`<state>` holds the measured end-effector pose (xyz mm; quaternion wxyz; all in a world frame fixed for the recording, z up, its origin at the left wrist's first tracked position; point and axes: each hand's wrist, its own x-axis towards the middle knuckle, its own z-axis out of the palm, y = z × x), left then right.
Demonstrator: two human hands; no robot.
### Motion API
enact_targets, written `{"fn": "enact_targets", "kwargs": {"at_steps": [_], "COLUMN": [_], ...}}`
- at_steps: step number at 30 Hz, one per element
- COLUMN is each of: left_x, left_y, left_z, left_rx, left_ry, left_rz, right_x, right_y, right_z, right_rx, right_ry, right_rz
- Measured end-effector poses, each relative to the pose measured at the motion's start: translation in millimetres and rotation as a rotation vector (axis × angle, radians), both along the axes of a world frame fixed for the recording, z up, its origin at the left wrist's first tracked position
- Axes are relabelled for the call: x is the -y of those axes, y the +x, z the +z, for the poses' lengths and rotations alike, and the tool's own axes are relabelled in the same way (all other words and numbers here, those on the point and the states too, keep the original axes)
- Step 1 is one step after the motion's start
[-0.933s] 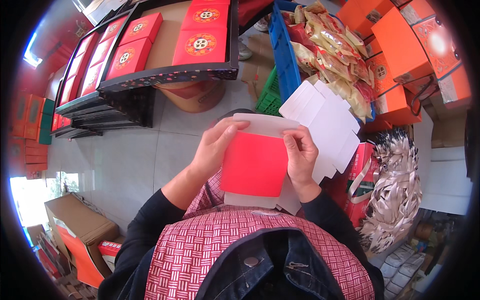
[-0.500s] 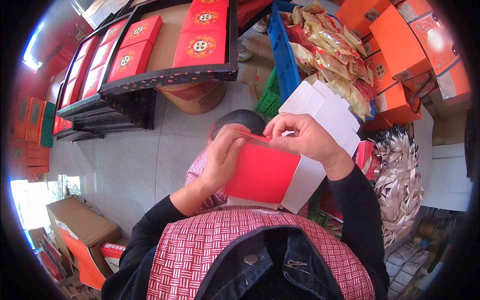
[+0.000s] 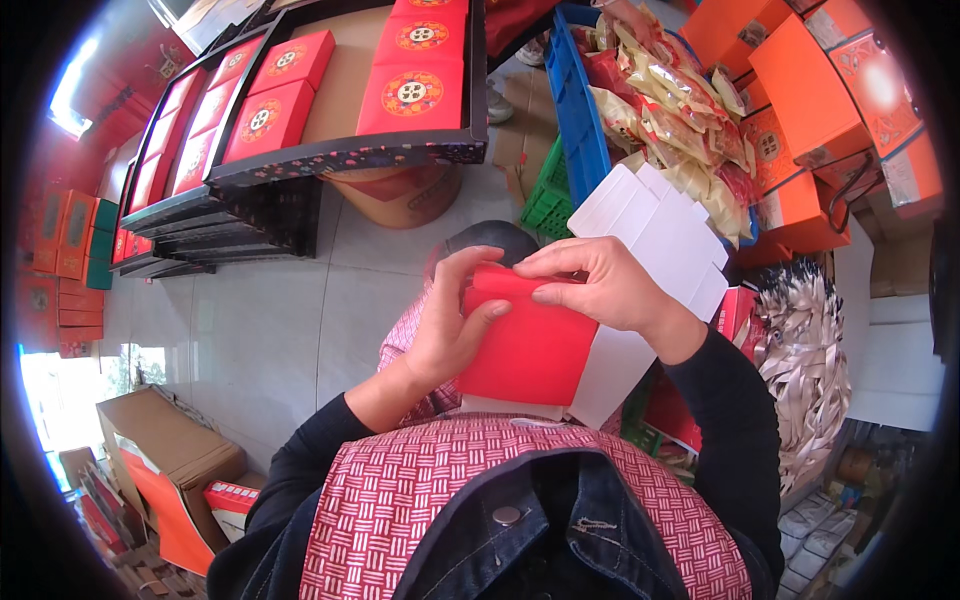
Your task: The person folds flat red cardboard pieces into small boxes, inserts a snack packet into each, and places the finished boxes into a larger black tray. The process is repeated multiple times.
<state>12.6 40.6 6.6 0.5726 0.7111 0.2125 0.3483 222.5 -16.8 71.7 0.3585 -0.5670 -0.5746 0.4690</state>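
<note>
Red carton [image 3: 530, 355] is clasped by half-curled left hand [image 3: 450, 325], its top pinched by right hand [image 3: 612, 285].

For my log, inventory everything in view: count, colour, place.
Folded rectangular card: one, red, centre
Cut cardboard sheets: several, white, centre right
Tiered rack: one, black, upper left
Square printed boxes: many, red, on rack
Plastic crates: two, blue and green, upper centre
Shiny packets: many, cream and red, in blue crate
Stacked card boxes: many, orange, both sides
Ribbon bundle: one, beige, right
Rectangular cardboard carton: one, brown, lower left
Left hand: one, black sleeve, on card
Right hand: one, black sleeve, on card
</note>
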Motion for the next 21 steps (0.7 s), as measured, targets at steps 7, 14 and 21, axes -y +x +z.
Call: {"fn": "enact_targets", "kwargs": {"at_steps": [7,14,21], "left_x": [-1.9,-2.7,-0.2], "left_y": [1.1,0.3,7.7], "left_z": [5.2,6.2,4.8], "left_rx": [-0.067,-0.082,-0.055], "left_ry": [0.120,0.155,0.182], "left_rz": [-0.062,-0.055,-0.009], "right_x": [-4.0,-1.3,5.5], "right_y": [3.7,1.7,-3.4], "right_z": [20.2,4.5,-0.2], "right_rx": [0.006,0.166,0.171], "right_ry": [-0.176,0.089,0.200], "right_rz": [0.056,0.101,0.106]}}
